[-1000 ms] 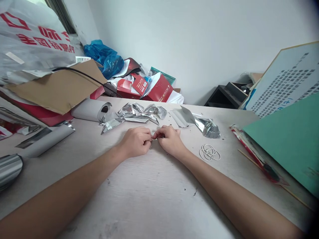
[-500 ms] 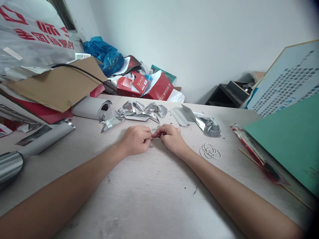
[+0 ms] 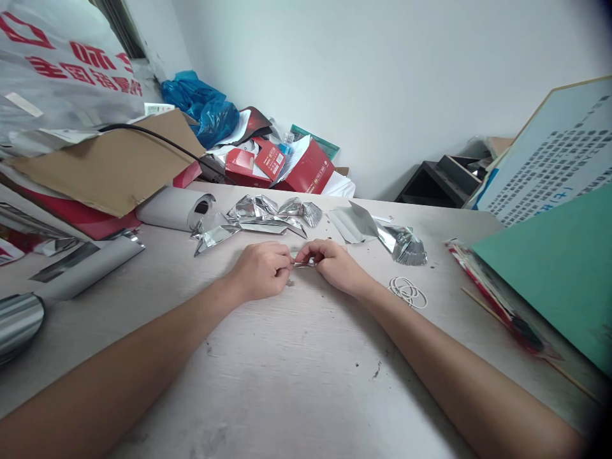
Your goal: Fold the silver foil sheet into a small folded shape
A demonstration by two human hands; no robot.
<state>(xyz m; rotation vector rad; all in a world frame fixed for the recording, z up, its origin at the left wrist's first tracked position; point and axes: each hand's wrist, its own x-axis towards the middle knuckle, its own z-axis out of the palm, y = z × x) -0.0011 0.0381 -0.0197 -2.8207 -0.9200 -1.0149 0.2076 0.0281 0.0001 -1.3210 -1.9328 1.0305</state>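
Close together over the table, my two hands work on a narrow strip of silver foil [image 3: 305, 262], most of it hidden by fingers. My left hand [image 3: 264, 271] is closed, its thumb and fingertips pinching the strip's left end. The fingers of my right hand [image 3: 329, 262] are bent down onto the right part of the strip. Just beyond the hands lie crumpled and pleated silver foil pieces [image 3: 261, 217]. Farther right are a flat grey-silver sheet [image 3: 351, 223] and a fan-pleated foil piece [image 3: 408, 245]. White rubber bands [image 3: 407, 292] lie beside my right forearm.
Rolled silver-white sheeting [image 3: 167, 207], a flattened foil sheet [image 3: 95, 264] and a shiny roll [image 3: 19, 325] are on the left, below cardboard [image 3: 129, 166]. Red boxes [image 3: 306, 169] stand behind the table. At right are a green board [image 3: 549, 261] and a thin stick [image 3: 482, 303].
My right hand has shifted slightly right along the strip, baring a little more foil between the hands. My left hand stays almost still.
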